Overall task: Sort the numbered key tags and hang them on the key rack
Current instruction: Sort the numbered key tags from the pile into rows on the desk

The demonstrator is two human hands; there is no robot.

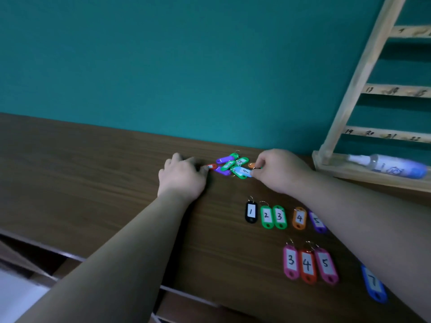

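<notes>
Both hands pick at the loose pile of key tags by the wall. The right hand pinches a pale blue tag, and the left hand curls onto a red tag (grip unclear). Nearer, the sorted rows lie in number order, ready for the key rack.

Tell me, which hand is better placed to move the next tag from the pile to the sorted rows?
Probably the right hand: it pinches a light-blue tag at the edge of the pile, and the sorted rows lie on its side. The left hand is at the red tag, farther away.
</notes>
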